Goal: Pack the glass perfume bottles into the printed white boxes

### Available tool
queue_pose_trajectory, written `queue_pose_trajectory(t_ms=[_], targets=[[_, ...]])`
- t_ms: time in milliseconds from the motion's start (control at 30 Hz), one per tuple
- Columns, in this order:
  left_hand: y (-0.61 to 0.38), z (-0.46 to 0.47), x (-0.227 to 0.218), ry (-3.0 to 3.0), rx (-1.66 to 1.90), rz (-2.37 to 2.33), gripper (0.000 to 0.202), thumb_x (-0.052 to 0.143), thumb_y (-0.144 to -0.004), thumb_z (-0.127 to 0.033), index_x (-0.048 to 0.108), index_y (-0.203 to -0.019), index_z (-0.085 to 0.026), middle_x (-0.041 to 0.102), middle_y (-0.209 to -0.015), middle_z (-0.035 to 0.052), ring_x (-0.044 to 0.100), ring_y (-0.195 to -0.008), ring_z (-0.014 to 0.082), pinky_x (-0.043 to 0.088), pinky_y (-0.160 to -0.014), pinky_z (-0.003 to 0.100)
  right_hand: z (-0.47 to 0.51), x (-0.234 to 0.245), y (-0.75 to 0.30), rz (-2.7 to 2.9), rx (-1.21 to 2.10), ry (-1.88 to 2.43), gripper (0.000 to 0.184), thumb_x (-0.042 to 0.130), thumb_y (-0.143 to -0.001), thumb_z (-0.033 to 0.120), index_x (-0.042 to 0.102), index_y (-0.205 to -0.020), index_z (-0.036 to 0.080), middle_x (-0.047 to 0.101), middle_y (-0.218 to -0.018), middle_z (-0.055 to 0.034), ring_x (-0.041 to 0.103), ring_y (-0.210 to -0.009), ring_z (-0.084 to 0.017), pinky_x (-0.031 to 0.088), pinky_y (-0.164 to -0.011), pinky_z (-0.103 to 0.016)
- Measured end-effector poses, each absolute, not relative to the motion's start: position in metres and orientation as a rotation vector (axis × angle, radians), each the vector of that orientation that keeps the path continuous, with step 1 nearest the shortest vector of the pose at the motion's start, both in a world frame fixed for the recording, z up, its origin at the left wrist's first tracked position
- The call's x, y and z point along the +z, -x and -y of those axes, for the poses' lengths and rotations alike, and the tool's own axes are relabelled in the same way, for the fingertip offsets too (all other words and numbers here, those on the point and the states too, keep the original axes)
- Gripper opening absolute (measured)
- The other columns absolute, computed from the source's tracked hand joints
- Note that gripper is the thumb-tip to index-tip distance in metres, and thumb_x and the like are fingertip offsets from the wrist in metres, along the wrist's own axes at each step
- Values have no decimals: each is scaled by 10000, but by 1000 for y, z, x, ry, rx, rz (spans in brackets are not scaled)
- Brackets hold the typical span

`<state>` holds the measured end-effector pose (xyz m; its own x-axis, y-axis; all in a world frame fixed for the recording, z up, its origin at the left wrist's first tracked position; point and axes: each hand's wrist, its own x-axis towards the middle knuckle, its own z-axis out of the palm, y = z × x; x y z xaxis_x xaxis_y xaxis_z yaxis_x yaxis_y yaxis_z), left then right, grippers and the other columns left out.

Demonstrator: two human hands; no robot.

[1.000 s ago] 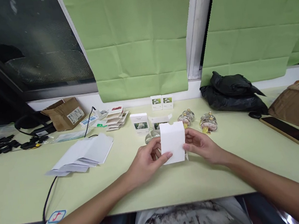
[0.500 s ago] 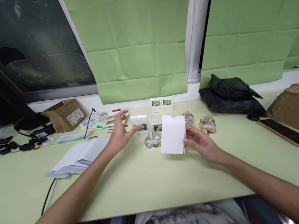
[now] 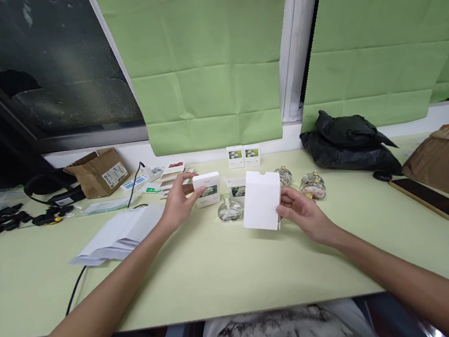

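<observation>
The plain white carton (image 3: 261, 201) sits just right of the frame's centre, held upright by the right hand (image 3: 300, 214), whose fingers pinch its right edge while its lower edge rests on or just over the pale green table (image 3: 219, 266); which of the two cannot be told. Its long axis runs nearly vertical, tipped a little to the right at the top, with the blank broad face toward the camera and the notched, open-looking end pointing up toward the window. Held by one edge only, it could, I judge, swing or fold flat if the pinch slackens, and a swing to the left would knock the small glass bottle (image 3: 229, 210) standing just beside its left side. Left of that bottle, the left hand (image 3: 179, 201) has thumb and fingers closed around the printed white box (image 3: 207, 189), which is tilted. The grip looks light and off-centre, so the box might slip and fall against the bottle or the loose cards (image 3: 171, 175) behind it. Further right stand two round bottles (image 3: 312, 185) close behind the right hand, where a backward move of the wrist could topple them.
</observation>
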<state>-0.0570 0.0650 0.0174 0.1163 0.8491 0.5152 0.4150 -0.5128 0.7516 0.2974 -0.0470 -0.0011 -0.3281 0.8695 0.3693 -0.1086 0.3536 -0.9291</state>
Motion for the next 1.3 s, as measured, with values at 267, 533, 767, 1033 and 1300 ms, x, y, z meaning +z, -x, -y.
queue_pose_trajectory(t_ms=[267,533,767,1033,1300], targets=[[62,-6,62,-2096,1762,-1004,442,805,-913,-361,545,-1263,-288,573,-1388,73,716,-1136,225,709,-834,377,45,5,-297,1454,1063,744,359,701,-1012,453,617,-1299,256,719,-1242,-96,691,-1000,-222,631,-737,-328],[10,60,42,-2632,1385,-611,412,839,-891,-198,573,-1199,-262,633,-1163,64,694,-1087,219,684,-846,380,41,12,-301,1245,1107,749,373,676,-997,535,587,-1280,308,710,-1291,-59,741,-997,-248,701,-747,-434],[-25,30,3,-2583,1427,-406,408,863,-881,-250,508,-1082,-244,650,-1048,55,686,-992,206,610,-809,354,48,25,-298,1192,1257,693,373,602,-1020,583,536,-1295,340,749,-1241,-46,805,-919,-284,682,-861,-567],[-35,36,-20,-2289,1426,-479,633,875,-872,-261,461,-1350,-253,647,-1118,66,688,-950,188,599,-771,325,49,20,-284,1290,1258,705,411,556,-1014,667,455,-1317,409,689,-1351,-30,779,-1051,-283,680,-769,-457],[-36,40,-8,-2505,1526,-645,455,883,-867,-302,555,-1175,-231,674,-1061,63,635,-992,225,524,-855,386,48,23,-289,1247,1205,690,470,612,-981,660,430,-1300,368,707,-1243,-60,789,-1015,-302,633,-601,-330]])
